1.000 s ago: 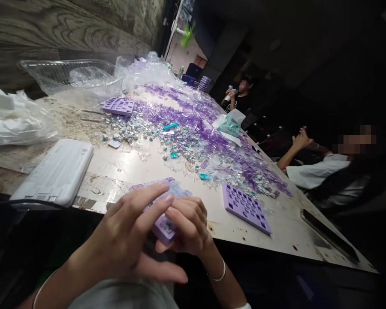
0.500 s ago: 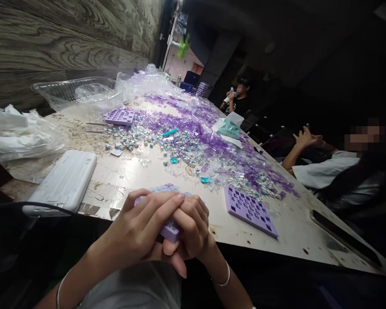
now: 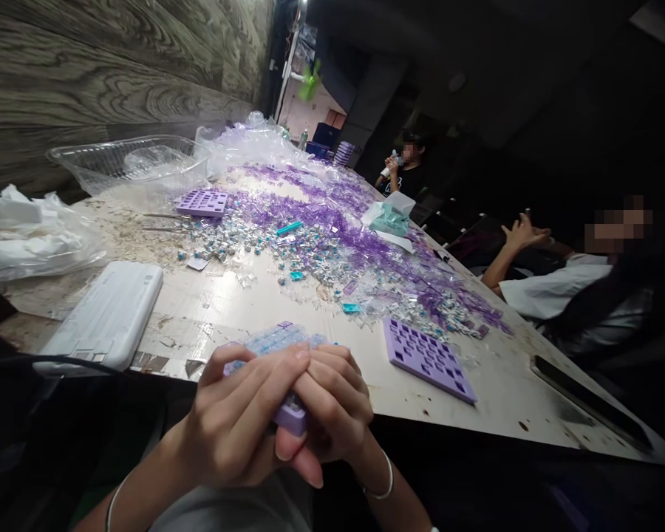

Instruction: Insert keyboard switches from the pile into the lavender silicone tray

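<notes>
My left hand (image 3: 244, 414) and my right hand (image 3: 335, 395) are wrapped together around a purple plate (image 3: 291, 418) at the table's near edge. Clear, bluish pieces (image 3: 280, 341) cover its top, and one purple-edged piece lies at its far side. Most of the plate is hidden under my overlapping fingers, with thumbs below its near corner. To the right of my hands lies another purple plate (image 3: 429, 360) with rows of square holes. Small silver and blue parts (image 3: 324, 258) are scattered beyond, with a teal piece (image 3: 351, 308) among them.
Purple and clear plastic bits (image 3: 332, 214) spread down the table. At left are a white power-bank-like block (image 3: 108, 314), a clear tray (image 3: 127, 166), tweezers-like tools (image 3: 166, 222) and a plastic bag (image 3: 33, 229). A phone (image 3: 590, 399) lies at right. Two people sit along the far side.
The view has shifted slightly. My hands stay closed around the plate, a little lower in view, and more of its bluish top shows. The things on the table have stayed in place.
</notes>
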Motion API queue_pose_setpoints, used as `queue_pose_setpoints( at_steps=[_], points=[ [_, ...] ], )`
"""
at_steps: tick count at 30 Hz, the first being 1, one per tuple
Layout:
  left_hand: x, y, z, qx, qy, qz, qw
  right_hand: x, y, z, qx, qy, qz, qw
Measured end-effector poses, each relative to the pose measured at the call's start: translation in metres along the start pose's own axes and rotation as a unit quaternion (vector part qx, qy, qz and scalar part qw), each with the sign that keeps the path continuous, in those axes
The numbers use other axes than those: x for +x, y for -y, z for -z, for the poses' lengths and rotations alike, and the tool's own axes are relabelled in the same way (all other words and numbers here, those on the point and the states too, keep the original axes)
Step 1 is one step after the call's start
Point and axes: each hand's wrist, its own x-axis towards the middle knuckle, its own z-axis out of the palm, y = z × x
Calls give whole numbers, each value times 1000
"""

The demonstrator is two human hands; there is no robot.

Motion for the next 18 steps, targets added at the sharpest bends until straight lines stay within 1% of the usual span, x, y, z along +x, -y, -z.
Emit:
queue_pose_setpoints(
  at_steps=[4,9,11,13,18],
  points=[
    [-3,1,1,-13,-1,-3,1000,1,-2,2,16,16,0,1000],
    [-5,5,3,-54,39,9,998,-2,-3,10,19,54,-3,998],
    [-3,7,3,-44,43,14,998,-5,-4,11,15,73,-3,997],
    [-1,8,1,-21,33,16,999,-7,-6,11,12,85,5,996],
    [4,12,-4,26,33,7,999,-9,-12,3,0,75,6,997]
  ],
)
